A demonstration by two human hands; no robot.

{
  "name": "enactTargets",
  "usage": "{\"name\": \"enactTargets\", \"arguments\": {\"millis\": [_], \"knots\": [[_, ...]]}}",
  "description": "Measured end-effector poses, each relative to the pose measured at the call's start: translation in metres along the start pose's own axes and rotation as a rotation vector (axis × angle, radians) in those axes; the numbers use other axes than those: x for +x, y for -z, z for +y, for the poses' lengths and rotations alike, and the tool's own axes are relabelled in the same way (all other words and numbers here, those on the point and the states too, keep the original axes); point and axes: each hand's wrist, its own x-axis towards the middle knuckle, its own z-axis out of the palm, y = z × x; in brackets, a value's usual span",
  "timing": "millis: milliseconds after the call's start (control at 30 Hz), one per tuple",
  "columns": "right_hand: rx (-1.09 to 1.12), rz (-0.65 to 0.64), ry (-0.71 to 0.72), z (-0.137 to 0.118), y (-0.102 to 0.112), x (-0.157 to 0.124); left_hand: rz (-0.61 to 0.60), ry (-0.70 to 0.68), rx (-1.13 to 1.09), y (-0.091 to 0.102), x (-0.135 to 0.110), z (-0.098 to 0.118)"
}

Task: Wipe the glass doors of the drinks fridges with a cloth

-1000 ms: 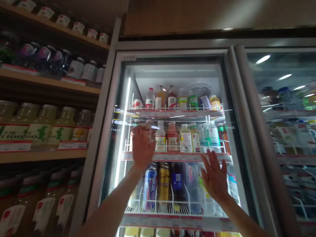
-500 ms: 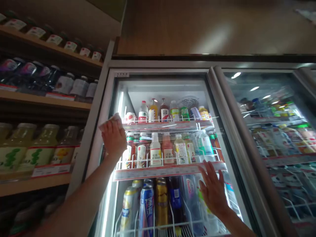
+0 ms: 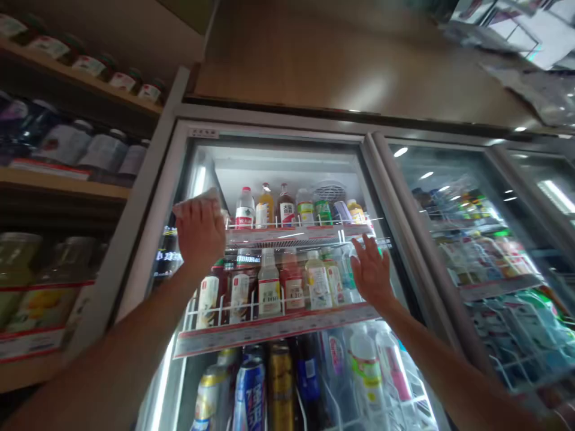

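Shop backdrop: a brown wooden panel (image 3: pixel 323 66) spans 11 to 1 o'clock, its surface catching a soft glare.
Drinks cooler: lit from within, it fills the middle, its pale frame (image 3: pixel 269 124) tilted in the view.
Glass door: the pane (image 3: pixel 274 161) stands in front of the stocked shelves and carries reflections.
Neighbouring cooler: more drinks show behind glass (image 3: pixel 453 185) at 3 o'clock.
Side rack: wooden shelves (image 3: pixel 67 182) of bottles and jars run from 8 to 10 o'clock.
Wrapped bundle: something in clear plastic (image 3: pixel 521 36) lies at 2 o'clock; its contents are unclear.
Cooler stock: bottles (image 3: pixel 269 290) line the shelves at the centre and 6 o'clock; cans (image 3: pixel 250 392) stand at 7 o'clock.
Left hand: at 9 o'clock, the hand (image 3: pixel 200 233) lies flat over a cloth, fingers extended close together, near the door's upper corner.
Right hand: at 4 o'clock, the hand (image 3: pixel 372 272) is open, fingers spread, holding nothing, before the pane; contact cannot be told.
Cloth: its pale edge (image 3: pixel 209 194) shows above the left fingertips; the rest is hidden.
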Motion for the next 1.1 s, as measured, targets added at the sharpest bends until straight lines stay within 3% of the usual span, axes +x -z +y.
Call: {"name": "enactTargets", "arguments": {"millis": [67,167,233,300,433,500,533,600,700,767,833,900,1000,1067,1100], "knots": [[0.007,0.003,0.001,-0.001,-0.001,-0.003,-0.038,-0.056,-0.030,-0.012,0.000,0.038],[0.031,0.015,0.061,0.005,0.000,-0.003,-0.150,-0.269,-0.086,-0.037,-0.021,0.123],[0.022,0.006,0.124,0.018,0.004,-0.001,-0.234,-0.462,-0.131,-0.050,-0.033,0.164],[-0.007,0.010,0.131,0.038,0.011,0.003,-0.264,-0.509,-0.142,-0.055,-0.031,0.176],[-0.037,0.049,0.066,0.080,0.034,0.009,-0.139,-0.200,-0.093,-0.052,0.015,0.139],[-0.036,0.043,0.095,0.094,0.047,0.009,-0.070,-0.068,-0.080,-0.055,0.034,0.134],[-0.035,0.037,0.110,0.098,0.052,0.009,-0.055,-0.037,-0.080,-0.059,0.036,0.142],[-0.032,0.028,0.124,0.104,0.061,0.008,-0.079,-0.079,-0.102,-0.069,0.024,0.182],[-0.028,0.037,0.130,0.106,0.063,0.011,-0.173,-0.308,-0.176,-0.081,-0.021,0.265],[-0.021,0.054,0.117,0.103,0.060,0.019,-0.189,-0.405,-0.208,-0.085,-0.049,0.300],[-0.005,0.058,0.110,0.100,0.058,0.029,-0.192,-0.438,-0.215,-0.085,-0.059,0.299],[0.012,0.055,0.118,0.097,0.059,0.039,-0.181,-0.358,-0.185,-0.080,-0.051,0.264],[0.026,0.064,0.129,0.099,0.066,0.049,-0.118,-0.111,-0.111,-0.067,-0.021,0.193],[0.033,0.079,0.124,0.102,0.072,0.050,-0.083,0.004,-0.084,-0.060,-0.008,0.172],[0.037,0.088,0.117,0.104,0.075,0.048,-0.089,0.023,-0.080,-0.058,-0.009,0.174]]}}
